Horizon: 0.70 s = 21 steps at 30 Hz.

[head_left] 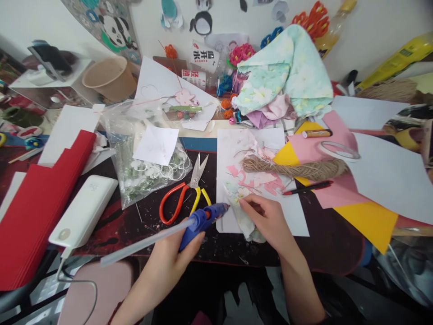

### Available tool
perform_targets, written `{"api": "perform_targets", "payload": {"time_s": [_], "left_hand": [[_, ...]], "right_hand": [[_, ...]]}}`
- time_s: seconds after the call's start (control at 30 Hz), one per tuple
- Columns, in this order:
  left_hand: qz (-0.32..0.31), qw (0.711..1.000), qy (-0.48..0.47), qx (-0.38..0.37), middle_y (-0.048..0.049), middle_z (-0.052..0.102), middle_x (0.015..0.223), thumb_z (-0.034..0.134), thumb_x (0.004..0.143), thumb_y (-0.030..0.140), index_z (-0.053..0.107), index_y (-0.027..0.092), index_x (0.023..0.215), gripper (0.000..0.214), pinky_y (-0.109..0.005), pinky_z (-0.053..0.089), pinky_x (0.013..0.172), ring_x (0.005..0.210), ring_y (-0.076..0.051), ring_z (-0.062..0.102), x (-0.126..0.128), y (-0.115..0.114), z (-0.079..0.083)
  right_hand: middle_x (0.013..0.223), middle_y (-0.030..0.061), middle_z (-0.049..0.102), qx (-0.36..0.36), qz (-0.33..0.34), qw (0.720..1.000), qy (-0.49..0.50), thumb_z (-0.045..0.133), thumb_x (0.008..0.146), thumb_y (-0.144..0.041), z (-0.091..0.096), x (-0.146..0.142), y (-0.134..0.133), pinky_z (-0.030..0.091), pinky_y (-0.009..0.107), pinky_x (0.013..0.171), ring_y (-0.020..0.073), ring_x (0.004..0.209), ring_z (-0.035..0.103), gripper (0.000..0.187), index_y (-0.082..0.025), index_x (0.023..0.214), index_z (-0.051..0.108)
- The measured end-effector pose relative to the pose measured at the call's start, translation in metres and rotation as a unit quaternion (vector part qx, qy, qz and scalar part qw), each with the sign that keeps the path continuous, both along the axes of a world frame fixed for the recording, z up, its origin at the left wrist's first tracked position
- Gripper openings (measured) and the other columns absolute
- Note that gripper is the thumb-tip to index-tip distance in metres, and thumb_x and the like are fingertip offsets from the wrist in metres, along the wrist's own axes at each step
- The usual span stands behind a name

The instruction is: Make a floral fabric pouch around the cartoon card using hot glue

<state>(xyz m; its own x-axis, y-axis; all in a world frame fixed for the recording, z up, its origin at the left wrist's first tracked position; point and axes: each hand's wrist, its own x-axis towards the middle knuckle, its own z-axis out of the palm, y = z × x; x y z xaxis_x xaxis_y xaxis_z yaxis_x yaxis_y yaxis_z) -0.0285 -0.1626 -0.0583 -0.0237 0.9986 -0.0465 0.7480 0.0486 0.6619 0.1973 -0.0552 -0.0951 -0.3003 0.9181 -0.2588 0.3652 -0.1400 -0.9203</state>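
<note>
My left hand is wrapped round a blue hot glue gun, with a long glue stick jutting from its back. The nozzle points right, toward a small piece of pale floral fabric on a white paper sheet. My right hand pinches that fabric at its upper edge, close to the nozzle. Whether the tip touches the cloth I cannot tell. Pink fabric scraps lie just beyond my right hand. Scissors with red and yellow handles rest, blades apart, beyond the glue gun.
A twine bundle and a red-black pen lie to the right, by pink and yellow paper. Leftward are a plastic bag of green-and-white pieces, a white power bank and red card. Floral cloth is heaped behind.
</note>
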Motion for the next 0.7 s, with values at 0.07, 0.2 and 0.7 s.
{"api": "perform_targets", "payload": {"time_s": [0.07, 0.2, 0.7], "left_hand": [[-0.029, 1.000, -0.005, -0.008, -0.0016, 0.072, 0.074, 0.052, 0.097, 0.033, 0.070, 0.015, 0.097, 0.025, -0.023, 0.053, 0.061, 0.063, -0.016, 0.065, 0.000, 0.000, 0.002], [-0.031, 0.999, -0.017, -0.011, 0.0007, 0.067, 0.066, 0.051, 0.098, 0.034, 0.070, 0.016, 0.091, 0.027, -0.022, 0.050, 0.057, 0.056, -0.014, 0.061, 0.000, 0.002, 0.003], [0.000, 0.999, -0.002, -0.040, -0.0050, 0.075, 0.087, 0.055, 0.095, 0.046, 0.074, 0.022, 0.109, 0.034, -0.032, 0.057, 0.074, 0.078, -0.022, 0.068, -0.014, -0.006, -0.002]], "right_hand": [[0.070, 0.0001, 0.062, -0.002, 0.001, 1.000, -0.002, 0.062, 0.091, -0.044, 0.000, 0.000, 0.000, 0.039, 0.025, 0.057, 0.0137, 0.063, 0.055, 0.029, -0.019, 0.078, 0.067], [0.071, 0.0003, 0.064, 0.000, 0.002, 1.000, 0.002, 0.062, 0.092, -0.044, 0.001, 0.000, 0.000, 0.039, 0.024, 0.058, 0.0139, 0.065, 0.056, 0.029, -0.019, 0.078, 0.067], [0.069, 0.0001, 0.062, 0.004, 0.006, 1.000, 0.002, 0.062, 0.092, -0.044, -0.001, 0.001, 0.000, 0.038, 0.025, 0.056, 0.0135, 0.063, 0.053, 0.030, -0.019, 0.078, 0.067]]}}
